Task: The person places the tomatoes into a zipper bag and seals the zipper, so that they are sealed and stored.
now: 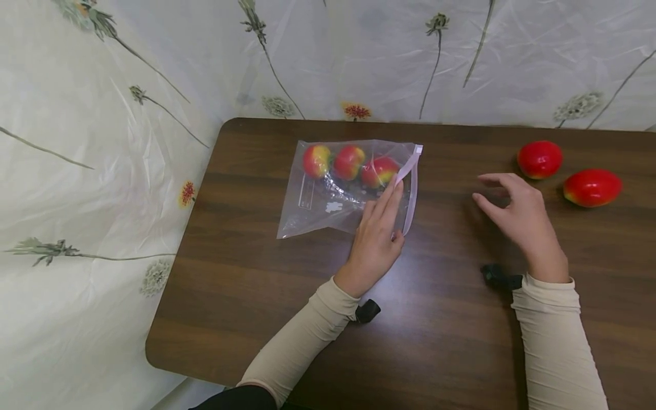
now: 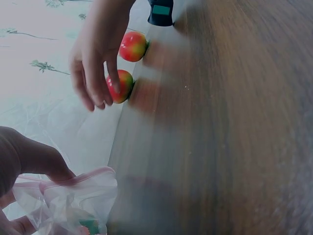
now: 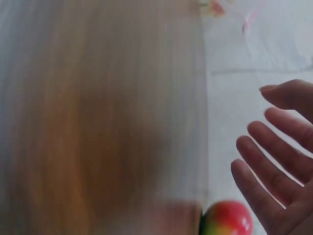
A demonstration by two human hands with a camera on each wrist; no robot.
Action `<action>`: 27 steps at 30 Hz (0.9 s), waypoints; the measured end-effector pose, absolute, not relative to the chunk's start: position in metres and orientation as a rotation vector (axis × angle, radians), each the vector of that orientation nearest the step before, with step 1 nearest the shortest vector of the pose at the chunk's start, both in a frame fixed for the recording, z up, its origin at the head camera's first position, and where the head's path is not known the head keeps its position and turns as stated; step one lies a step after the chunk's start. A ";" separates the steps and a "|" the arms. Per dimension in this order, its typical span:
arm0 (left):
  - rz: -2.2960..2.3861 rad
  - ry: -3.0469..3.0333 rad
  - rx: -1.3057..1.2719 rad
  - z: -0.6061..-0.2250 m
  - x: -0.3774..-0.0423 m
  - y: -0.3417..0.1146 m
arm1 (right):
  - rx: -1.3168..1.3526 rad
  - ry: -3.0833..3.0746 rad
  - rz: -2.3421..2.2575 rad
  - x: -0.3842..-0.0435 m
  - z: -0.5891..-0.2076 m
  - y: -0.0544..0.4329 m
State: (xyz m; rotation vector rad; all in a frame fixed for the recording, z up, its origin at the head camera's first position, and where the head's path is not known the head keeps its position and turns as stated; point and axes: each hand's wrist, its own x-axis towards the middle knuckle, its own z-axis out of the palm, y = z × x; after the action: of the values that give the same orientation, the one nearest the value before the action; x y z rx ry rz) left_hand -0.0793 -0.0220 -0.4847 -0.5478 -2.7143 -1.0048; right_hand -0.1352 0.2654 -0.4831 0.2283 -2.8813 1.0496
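A clear zip bag (image 1: 318, 216) with a lilac zip edge lies on the brown table, three red-and-yellow fruits (image 1: 349, 162) inside it. My left hand (image 1: 376, 239) holds the bag near its mouth, fingers long across the plastic by the zip. In the left wrist view, the zip edge of the bag (image 2: 93, 178) passes between its thumb and fingers. My right hand (image 1: 520, 213) is raised over the table with thumb and fingers apart, holding nothing. Just beyond it lie two glossy fruits, one rounder (image 1: 540, 159) and one longer (image 1: 592, 188).
The wooden table (image 1: 246, 285) has rounded left corners and meets a flower-printed sheet (image 1: 379, 57) along its back edge. The same sheet hangs at the left side. A small dark device is strapped at each wrist, the right one (image 1: 497, 277) close over the tabletop.
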 end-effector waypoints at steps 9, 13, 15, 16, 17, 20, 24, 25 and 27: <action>-1.001 -2.731 -0.540 -0.483 -0.079 -0.022 | -0.029 -2.814 0.954 -0.128 -0.482 0.309; -1.000 -2.735 -0.538 -0.483 -0.079 -0.023 | -0.193 -2.789 0.884 -0.126 -0.481 0.322; -1.009 -2.732 -0.540 -0.483 -0.079 -0.023 | -0.276 -2.793 0.852 -0.126 -0.481 0.327; -1.015 -2.731 -0.540 -0.483 -0.078 -0.023 | -0.311 -2.791 0.840 -0.125 -0.480 0.330; -1.026 -2.731 -0.539 -0.484 -0.078 -0.023 | -0.344 -2.785 0.838 -0.125 -0.480 0.332; -1.043 -2.726 -0.541 -0.486 -0.078 -0.023 | -0.439 -2.769 0.831 -0.123 -0.477 0.338; -1.030 -2.716 -0.547 -0.486 -0.078 -0.022 | -0.559 -2.723 0.793 -0.121 -0.474 0.342; -1.020 -2.713 -0.548 -0.486 -0.078 -0.022 | -0.583 -2.699 0.787 -0.121 -0.474 0.343; -1.003 -2.710 -0.552 -0.485 -0.079 -0.022 | -0.646 -2.665 0.783 -0.121 -0.474 0.345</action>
State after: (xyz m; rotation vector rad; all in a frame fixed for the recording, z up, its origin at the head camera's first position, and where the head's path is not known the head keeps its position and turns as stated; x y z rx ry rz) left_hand -0.0789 -0.0216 -0.4852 -0.5523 -2.7096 -1.0028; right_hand -0.1206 0.3450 -0.4741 -0.6464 -2.6645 0.7833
